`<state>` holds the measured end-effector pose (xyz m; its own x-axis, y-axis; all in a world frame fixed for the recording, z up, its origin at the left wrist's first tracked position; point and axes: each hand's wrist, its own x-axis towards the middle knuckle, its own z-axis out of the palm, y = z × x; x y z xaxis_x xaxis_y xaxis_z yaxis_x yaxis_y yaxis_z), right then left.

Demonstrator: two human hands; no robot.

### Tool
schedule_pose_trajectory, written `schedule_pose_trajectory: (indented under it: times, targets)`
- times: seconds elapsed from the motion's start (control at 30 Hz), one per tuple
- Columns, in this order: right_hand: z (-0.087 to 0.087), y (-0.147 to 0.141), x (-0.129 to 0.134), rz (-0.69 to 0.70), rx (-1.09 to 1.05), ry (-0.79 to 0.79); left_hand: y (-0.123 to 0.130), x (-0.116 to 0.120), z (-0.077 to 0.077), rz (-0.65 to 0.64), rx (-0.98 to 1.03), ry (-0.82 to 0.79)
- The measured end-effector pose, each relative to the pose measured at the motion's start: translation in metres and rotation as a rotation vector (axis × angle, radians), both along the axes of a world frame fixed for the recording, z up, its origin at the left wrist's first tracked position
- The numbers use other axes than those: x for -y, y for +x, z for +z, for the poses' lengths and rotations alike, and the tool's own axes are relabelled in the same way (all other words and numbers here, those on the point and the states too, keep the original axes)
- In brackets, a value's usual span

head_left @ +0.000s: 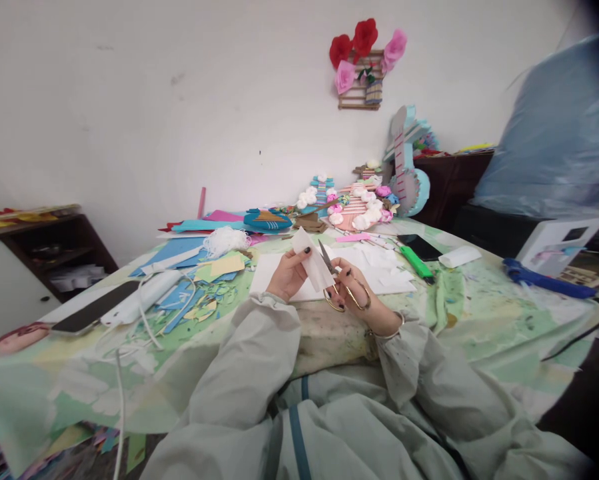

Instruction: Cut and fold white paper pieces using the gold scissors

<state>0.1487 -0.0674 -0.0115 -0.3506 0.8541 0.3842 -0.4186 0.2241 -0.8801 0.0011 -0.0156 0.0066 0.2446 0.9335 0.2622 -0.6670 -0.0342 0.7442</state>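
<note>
Between the thumb and fingers of my left hand [288, 275] is a narrow strip of white paper [313, 261], held up at a slant. My right hand [362, 293] grips gold-handled scissors [328, 259], with fingers around the loops. Their dark blades point up and to the left, close beside the strip's right edge; I cannot tell whether they touch it. Beneath both hands lies a white sheet or board [266, 272] with loose white paper pieces [379, 261] on its right part.
Coloured paper scraps [204, 293], a phone [96, 307] and a white power strip [142, 297] with cable lie left. At right are a green marker [416, 263], a black phone [419, 247] and a blue glue gun [549, 277]. Paper-flower crafts [354, 207] stand at the back.
</note>
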Motion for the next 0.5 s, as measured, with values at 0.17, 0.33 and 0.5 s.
schedule_pose_trajectory:
  times: [0.17, 0.33, 0.5]
  targets:
    - [0.0005, -0.0011, 0.0, -0.043, -0.003, -0.026, 0.0012, 0.0008, -0.0006, -0.026, -0.037, 0.007]
    - [0.0056, -0.0019, 0.0052, -0.089, 0.018, -0.025, 0.0025, 0.0007, -0.0027, -0.036, -0.099, 0.018]
    - [0.0084, -0.0018, 0.0075, -0.124, 0.034, -0.026, 0.0027, 0.0003, -0.0033, -0.015, -0.133, 0.019]
